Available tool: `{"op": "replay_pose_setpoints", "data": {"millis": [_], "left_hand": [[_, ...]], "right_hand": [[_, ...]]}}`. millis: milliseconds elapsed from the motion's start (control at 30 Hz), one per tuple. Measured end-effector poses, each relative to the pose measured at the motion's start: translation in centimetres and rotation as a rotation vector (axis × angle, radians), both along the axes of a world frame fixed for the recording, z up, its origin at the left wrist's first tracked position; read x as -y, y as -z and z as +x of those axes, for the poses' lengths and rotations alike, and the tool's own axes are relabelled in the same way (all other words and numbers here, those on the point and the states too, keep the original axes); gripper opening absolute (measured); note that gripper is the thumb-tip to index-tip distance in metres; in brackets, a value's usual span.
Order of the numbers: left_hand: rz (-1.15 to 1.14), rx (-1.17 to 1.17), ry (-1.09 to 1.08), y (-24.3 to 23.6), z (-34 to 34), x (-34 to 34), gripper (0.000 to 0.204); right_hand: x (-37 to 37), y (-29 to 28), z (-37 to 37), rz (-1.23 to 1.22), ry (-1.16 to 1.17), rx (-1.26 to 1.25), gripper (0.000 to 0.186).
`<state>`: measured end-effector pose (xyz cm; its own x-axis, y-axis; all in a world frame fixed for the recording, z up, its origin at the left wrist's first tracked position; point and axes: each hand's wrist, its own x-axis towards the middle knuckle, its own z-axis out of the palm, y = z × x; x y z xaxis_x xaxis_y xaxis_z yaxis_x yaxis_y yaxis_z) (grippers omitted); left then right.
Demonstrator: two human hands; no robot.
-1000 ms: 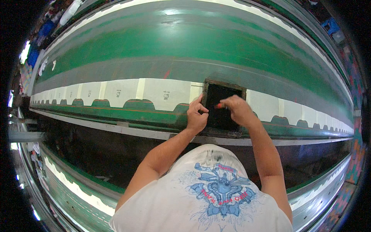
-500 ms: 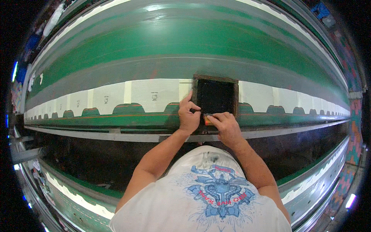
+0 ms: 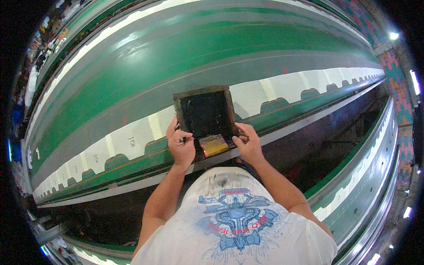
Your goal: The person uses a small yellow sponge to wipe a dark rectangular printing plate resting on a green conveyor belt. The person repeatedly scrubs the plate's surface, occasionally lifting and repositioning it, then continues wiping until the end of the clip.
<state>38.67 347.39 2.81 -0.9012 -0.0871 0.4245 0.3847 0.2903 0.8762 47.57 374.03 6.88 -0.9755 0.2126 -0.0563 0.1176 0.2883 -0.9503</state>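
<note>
A dark square frame (image 3: pixel 205 115) with a black mesh panel is held flat over a long green worktop (image 3: pixel 145 66), at the middle of the view. The frame is gripped at its near corners by both hands. The left hand (image 3: pixel 181 145) is closed on the near left corner, its grip clamped on the frame edge with the thumb on top. The right hand (image 3: pixel 248 143) is closed on the near right corner, fingers curled under the edge and thumb pressed on the rim. Between the hands, at the near edge of the frame, a small yellow-orange block (image 3: pixel 213 145) lies inside the frame against the mesh.

Under the frame, a row of white cloth panels (image 3: pixel 132 139) is laid along the worktop in a curved band from lower left to upper right; each panel is rectangular with a notched near edge, and small dark marks are seen on several, too small to be told. A white shirt (image 3: pixel 236 225) with a blue and red print fills the lower edge.
</note>
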Motion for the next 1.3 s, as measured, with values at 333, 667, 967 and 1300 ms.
{"op": "replay_pose_setpoints", "data": {"millis": [333,667,967,1300], "left_hand": [[0.09,0.071,-0.047,3.9,-0.6,-16.0,0.02],[0.336,0.256,-0.023,5.3,-0.8,-18.7,0.02],[0.369,0.331,-0.002,4.9,-1.0,-18.8,0.018],[0.317,0.315,-0.011,4.9,-0.9,-18.7,0.023]], "right_hand": [[-16.3,0.2,-0.2,0.205,-0.029,-0.148,0.055],[-19.2,-2.9,-3.0,0.509,-0.621,-0.501,0.044],[-18.0,-3.8,-6.5,0.766,-0.936,-0.474,0.051],[-17.5,-2.5,-18.4,0.706,-0.759,-0.467,0.044]]}}
